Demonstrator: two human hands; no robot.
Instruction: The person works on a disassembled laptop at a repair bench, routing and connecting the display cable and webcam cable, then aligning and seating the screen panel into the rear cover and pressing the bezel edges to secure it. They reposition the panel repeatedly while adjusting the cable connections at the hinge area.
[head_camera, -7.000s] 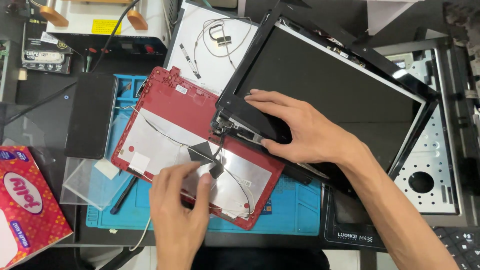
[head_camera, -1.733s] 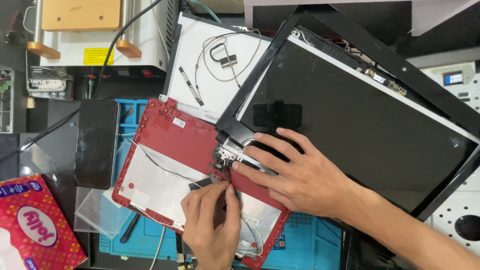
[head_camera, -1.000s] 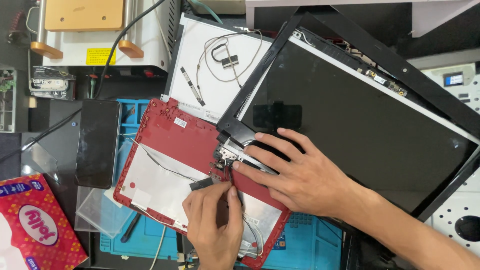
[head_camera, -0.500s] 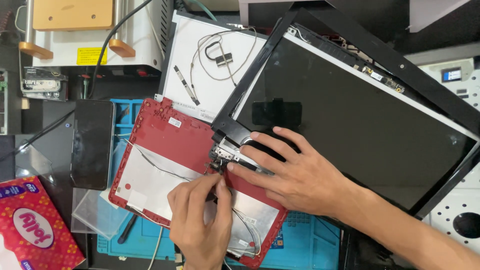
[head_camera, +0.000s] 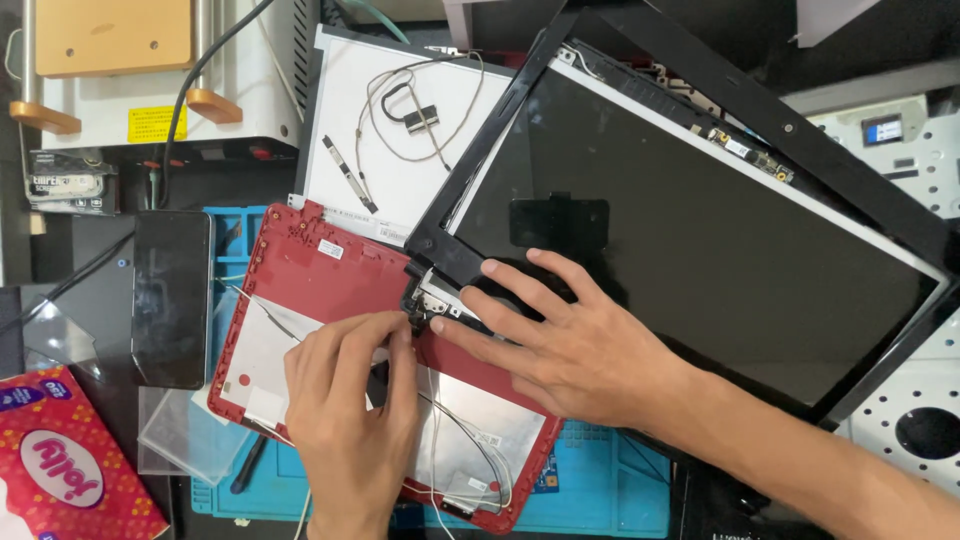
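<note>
**Fixing the hinge on a red laptop lid**

A crowded workbench with a blue mat (head_camera: 600, 490). The left hand (head_camera: 350, 420) pinches at the hinge (head_camera: 432, 300) on the red lid (head_camera: 330, 280), mid-bench. The right hand (head_camera: 570, 350) lies open, flat, holding the black screen (head_camera: 700, 230). Next, the hinge needs careful small finger work.

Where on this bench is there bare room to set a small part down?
Free: white sheet left of its coiled cables; blue mat strip below the red lid; dark bench between phone and tissue box. Crowded: the hinge, where left hand and right hand meet.
</note>
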